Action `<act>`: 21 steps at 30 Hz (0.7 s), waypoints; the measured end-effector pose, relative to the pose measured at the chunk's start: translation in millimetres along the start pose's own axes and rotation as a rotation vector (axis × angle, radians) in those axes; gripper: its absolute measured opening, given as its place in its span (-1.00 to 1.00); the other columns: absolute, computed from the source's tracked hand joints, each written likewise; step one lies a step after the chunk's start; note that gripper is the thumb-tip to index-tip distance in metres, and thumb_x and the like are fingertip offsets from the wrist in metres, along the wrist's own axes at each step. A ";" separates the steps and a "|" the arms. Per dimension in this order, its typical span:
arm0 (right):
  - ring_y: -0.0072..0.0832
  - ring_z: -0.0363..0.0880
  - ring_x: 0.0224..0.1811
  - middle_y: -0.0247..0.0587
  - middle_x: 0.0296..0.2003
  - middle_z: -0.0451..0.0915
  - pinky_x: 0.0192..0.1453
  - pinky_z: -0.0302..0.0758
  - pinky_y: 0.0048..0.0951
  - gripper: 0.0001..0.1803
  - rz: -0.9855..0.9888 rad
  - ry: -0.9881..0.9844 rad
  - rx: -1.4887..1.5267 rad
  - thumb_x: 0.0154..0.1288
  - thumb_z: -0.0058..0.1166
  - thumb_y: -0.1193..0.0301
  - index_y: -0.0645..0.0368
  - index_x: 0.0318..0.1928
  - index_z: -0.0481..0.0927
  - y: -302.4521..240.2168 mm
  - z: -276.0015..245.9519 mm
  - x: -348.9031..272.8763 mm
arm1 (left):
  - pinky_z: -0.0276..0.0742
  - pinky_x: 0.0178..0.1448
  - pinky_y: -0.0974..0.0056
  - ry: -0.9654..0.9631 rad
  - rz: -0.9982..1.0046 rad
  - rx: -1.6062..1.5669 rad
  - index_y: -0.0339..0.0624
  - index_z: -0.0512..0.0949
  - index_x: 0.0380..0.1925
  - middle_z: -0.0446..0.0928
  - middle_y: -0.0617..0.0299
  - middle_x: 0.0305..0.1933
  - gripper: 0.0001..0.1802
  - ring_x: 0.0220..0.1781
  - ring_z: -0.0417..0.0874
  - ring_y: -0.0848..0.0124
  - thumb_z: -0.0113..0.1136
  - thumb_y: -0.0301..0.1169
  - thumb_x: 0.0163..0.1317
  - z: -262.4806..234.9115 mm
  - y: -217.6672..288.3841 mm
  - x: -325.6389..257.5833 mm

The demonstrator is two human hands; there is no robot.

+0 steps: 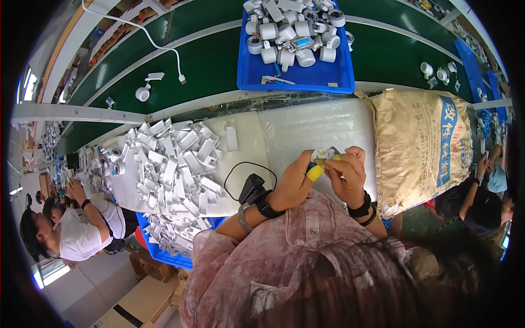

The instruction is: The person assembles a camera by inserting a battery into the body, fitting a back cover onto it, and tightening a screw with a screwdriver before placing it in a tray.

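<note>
This was a factory assembly line, a small-parts workshop: beyond the fingers (330,162) ran a long green conveyor belt (208,65) with white metal rails, carrying a blue plastic tray (295,76) heaped with identical white cylindrical parts (292,30). To the left of the fingers a large heap of white plastic clips (175,164) covered the desk (306,128), and to their right lay a bulky tan woven sack (421,145). Other workers sat close by at both sides, one further left in a white shirt (82,232) handling the same white parts.
</note>
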State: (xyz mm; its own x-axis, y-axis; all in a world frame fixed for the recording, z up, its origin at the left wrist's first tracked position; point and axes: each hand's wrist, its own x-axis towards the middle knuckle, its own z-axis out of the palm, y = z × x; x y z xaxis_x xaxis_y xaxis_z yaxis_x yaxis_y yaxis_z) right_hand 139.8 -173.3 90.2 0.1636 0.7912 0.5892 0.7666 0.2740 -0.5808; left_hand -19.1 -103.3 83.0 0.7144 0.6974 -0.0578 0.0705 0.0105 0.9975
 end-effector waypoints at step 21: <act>-0.45 0.50 -0.37 -0.34 -0.40 0.51 0.04 0.35 -0.22 -0.74 -0.001 -0.035 -0.009 -0.01 0.31 0.62 0.13 -0.26 0.62 -5.4 7.3 -1.5 | 0.40 -0.36 0.38 0.079 0.017 0.191 -0.24 0.47 -0.18 0.50 0.24 -0.45 -0.86 -0.48 0.47 0.51 -0.06 -0.50 0.31 -3.2 -5.2 0.9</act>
State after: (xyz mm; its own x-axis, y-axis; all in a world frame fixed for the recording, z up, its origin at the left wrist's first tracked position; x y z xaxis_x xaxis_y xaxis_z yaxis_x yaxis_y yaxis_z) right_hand 130.9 -172.0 88.4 0.1411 0.8098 0.5695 0.7720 0.2701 -0.5754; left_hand -21.1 -100.5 77.9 0.6600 0.7507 -0.0299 0.1951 -0.1327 0.9718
